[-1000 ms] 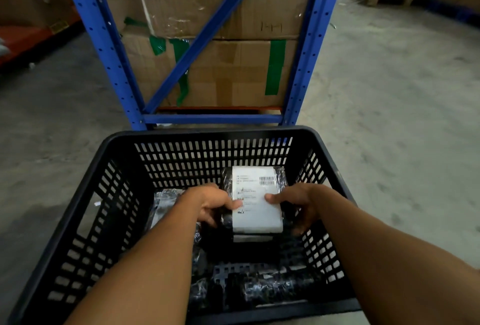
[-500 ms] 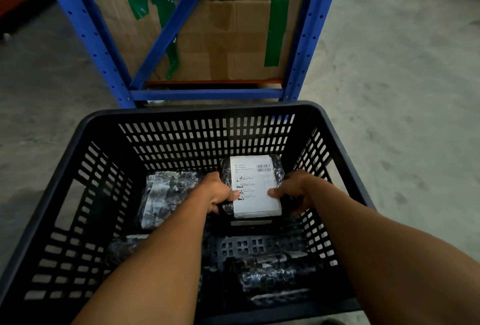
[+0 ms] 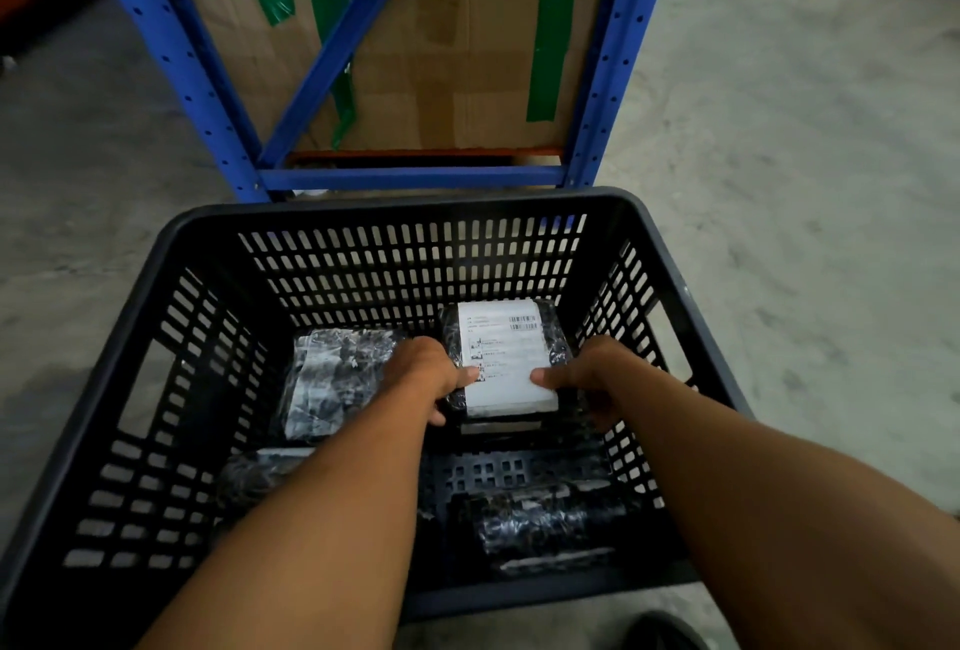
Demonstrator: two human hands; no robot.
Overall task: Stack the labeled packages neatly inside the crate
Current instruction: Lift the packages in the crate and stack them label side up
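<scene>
centrally, left hand (image 3: pixel 426 379) and right hand (image 3: pixel 597 379) pinch a black-wrapped package (image 3: pixel 501 358) bearing a white barcode label, near the crate (image 3: pixel 405 212) far-right corner.

A grey concrete floor (image 3: pixel 779 155) carries the black crate (image 3: pixel 171 254) and blue rack (image 3: pixel 415 179).

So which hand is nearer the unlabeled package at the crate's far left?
Left. The left hand lies right beside that package; the right hand is beyond the labeled package.

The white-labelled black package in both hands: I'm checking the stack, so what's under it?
Under the white-labelled black package, one more package's pale edge shows; anything lower is covered.
</scene>
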